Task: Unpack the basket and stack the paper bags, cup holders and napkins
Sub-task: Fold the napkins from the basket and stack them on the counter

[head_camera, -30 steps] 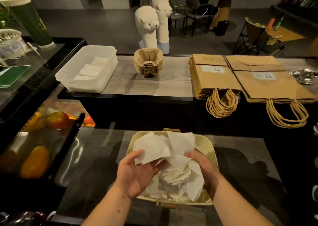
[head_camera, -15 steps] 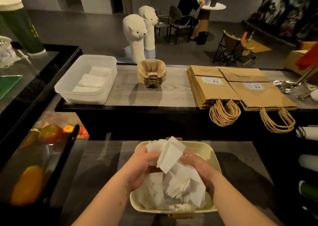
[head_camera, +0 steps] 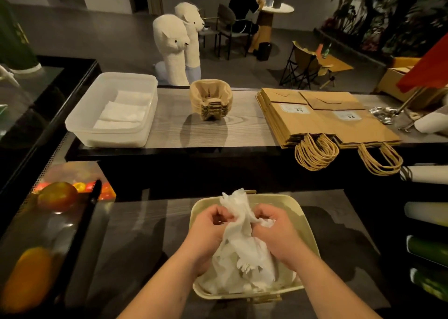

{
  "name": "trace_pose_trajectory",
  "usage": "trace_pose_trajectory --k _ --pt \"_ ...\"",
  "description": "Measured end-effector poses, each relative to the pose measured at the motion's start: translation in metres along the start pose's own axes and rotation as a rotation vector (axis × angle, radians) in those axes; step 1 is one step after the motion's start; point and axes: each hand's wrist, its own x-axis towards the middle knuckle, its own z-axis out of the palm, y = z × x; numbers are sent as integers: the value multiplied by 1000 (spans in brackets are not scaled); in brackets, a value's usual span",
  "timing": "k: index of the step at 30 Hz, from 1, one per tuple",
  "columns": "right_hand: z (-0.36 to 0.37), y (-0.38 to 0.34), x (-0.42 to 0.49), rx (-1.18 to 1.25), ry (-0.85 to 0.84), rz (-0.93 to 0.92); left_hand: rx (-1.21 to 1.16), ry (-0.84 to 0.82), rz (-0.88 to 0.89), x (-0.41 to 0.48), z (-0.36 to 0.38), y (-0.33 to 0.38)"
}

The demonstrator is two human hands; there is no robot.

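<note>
Loose napkins [head_camera: 242, 253] in basket [head_camera: 278, 204] (more in tub [head_camera: 109, 138])

1. We see the left hand [head_camera: 208, 231] and right hand [head_camera: 276, 236] gripping a bunch of white napkins [head_camera: 242, 253] inside the cream basket [head_camera: 303, 224].
2. On the far tabletop [head_camera: 242, 129] lie paper bags [head_camera: 315, 117], stacked cup holders [head_camera: 211, 100] and a plastic tub [head_camera: 80, 127].

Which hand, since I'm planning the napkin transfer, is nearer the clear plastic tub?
Left. The left hand grips the napkins at the left side of the basket, toward the clear plastic tub on the far shelf; the right hand grips them farther right, across the bundle.
</note>
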Motion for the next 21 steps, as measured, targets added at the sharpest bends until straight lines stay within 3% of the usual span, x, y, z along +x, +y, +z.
trace_pose_trajectory --k 3,7,11,17,21 --pt "-6 -6 0 -86 -52 -56 -199 -198 -107 -2 -10 7" --pt "-13 -8 3 -124 -96 -97 -459 -284 -247 -3 -12 15" --pt "-23 -9 4 -52 -65 -56 -479 -263 -281 -1 -1 16" --pt "-56 0 4 244 -30 54 -560 -189 -332 6 6 1" --pt "-74 7 10 350 -96 122 -620 -127 -353 5 13 -9"
